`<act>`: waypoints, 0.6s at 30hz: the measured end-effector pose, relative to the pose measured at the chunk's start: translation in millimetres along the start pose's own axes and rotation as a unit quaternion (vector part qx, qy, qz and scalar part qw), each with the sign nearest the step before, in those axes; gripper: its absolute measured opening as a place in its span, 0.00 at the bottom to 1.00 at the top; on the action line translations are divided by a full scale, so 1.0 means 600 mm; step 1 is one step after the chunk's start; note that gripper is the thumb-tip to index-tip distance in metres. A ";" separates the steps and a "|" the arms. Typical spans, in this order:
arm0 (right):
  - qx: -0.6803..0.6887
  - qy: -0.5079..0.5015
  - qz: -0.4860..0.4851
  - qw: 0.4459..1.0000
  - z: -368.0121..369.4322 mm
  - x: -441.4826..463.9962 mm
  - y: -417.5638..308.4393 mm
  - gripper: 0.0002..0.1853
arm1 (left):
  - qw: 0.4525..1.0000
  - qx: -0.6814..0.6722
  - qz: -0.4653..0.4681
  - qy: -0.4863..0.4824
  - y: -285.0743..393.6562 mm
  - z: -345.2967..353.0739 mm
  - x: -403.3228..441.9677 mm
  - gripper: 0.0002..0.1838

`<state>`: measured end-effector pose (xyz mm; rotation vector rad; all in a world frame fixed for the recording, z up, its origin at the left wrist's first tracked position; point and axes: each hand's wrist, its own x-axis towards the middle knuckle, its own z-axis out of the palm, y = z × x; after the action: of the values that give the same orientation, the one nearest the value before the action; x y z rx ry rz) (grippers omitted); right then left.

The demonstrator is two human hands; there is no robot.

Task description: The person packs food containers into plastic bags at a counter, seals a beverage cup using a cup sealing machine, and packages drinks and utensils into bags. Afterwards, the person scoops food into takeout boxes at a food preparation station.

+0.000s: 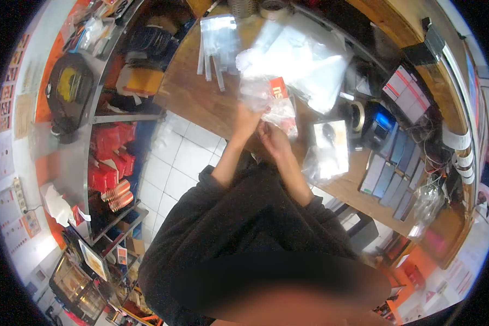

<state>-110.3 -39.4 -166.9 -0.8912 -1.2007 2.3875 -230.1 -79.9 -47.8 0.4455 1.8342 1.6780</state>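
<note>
At the near edge of the wooden table, my left hand (247, 118) grips crumpled clear plastic packaging (255, 93); the plastic partly covers its fingers. Close beside it, my right hand (276, 141) has its fingers curled and pinched at the lower edge of the same plastic. A red and white box (279, 89) with large white letters lies within or just behind the plastic; which of the two I cannot tell. Beyond both hands spreads a pile of whitish plastic bags (315, 60), glaring in the light.
Clear plastic sleeves (219, 41) lie at the table's far left. A packaged item with a white card (331, 146), a tape roll (357, 116), a device with a blue screen (382, 126) and grey boxes (383, 176) sit to the right. Metal shelving (127, 118) holds red boxes (104, 175).
</note>
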 end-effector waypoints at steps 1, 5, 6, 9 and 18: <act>-0.150 0.006 -0.045 0.988 -0.005 0.000 0.005 0.11 | 0.999 0.043 0.029 0.007 0.000 0.000 -0.001 0.14; -0.117 0.120 -0.049 0.985 0.050 -0.041 -0.066 0.09 | 0.981 0.081 0.165 0.066 -0.012 0.011 0.008 0.18; -0.099 0.192 -0.003 0.976 0.074 -0.053 -0.099 0.08 | 0.981 0.082 0.164 0.066 -0.007 0.012 0.005 0.18; -0.157 0.216 -0.057 0.962 0.081 -0.048 -0.099 0.11 | 0.989 0.077 0.115 0.050 0.016 0.008 0.000 0.19; -0.274 0.189 -0.115 0.936 0.064 -0.037 -0.070 0.14 | 0.993 0.102 0.032 0.041 0.020 0.016 0.001 0.21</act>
<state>-118.7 -49.4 -107.4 -1.2216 -1.7184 1.6135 -226.3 -70.1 -36.3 0.5312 2.0828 1.5780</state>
